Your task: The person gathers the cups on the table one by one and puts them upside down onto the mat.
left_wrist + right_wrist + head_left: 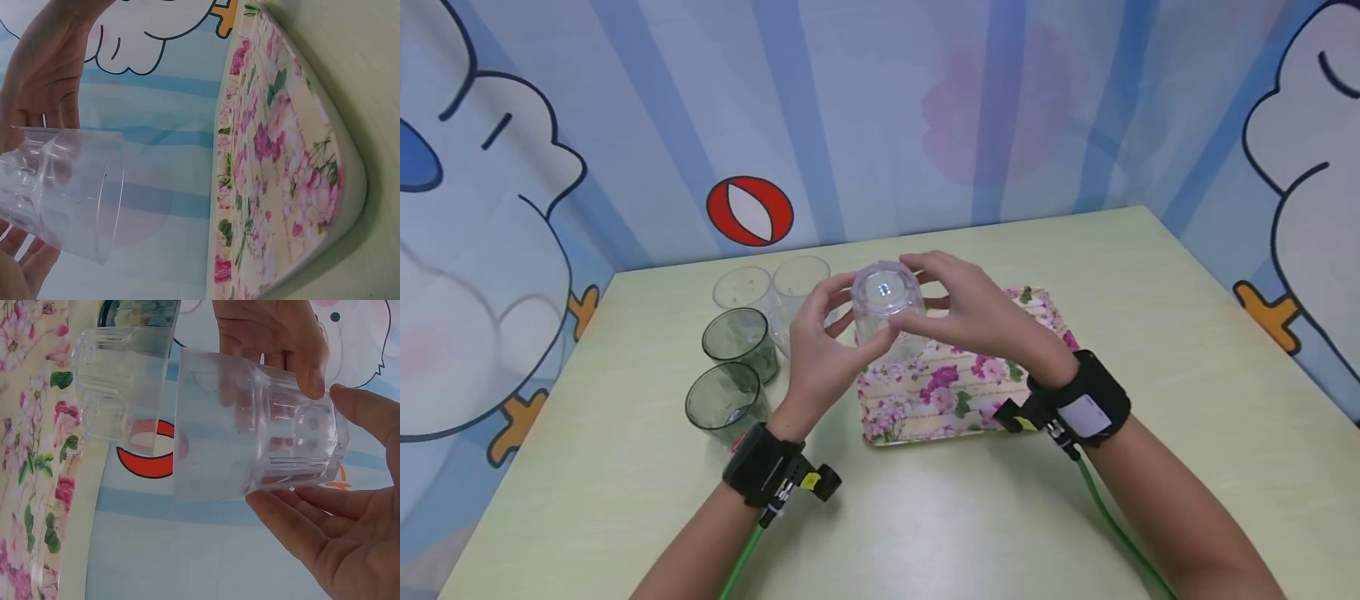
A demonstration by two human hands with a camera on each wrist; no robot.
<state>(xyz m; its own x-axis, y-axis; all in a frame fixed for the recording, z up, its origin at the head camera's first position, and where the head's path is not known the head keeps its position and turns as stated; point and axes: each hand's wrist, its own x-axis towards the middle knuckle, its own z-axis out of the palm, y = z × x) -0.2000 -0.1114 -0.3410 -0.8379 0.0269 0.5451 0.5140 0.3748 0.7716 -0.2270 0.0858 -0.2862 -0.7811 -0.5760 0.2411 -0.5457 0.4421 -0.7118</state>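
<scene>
Both hands hold a clear plastic cup (886, 304) upside down, its base up and its mouth down, above the flowered tray (940, 400). My left hand (822, 350) grips it from the left, thumb toward the front and fingers behind. From the right, my right hand (973, 307) pinches the same cup near its base between thumb and fingers. The right wrist view shows the cup (219, 425) side on, with a faceted lower part and a smooth wide mouth. In the left wrist view the cup (81, 187) hangs apart from the tray surface.
Left of the tray stand two smoky green glasses (726, 404), one behind the other. Two clear cups (742, 287) stand beyond them, near the back edge of the pale table (1150, 333). A printed cartoon backdrop (880, 108) rises behind the table.
</scene>
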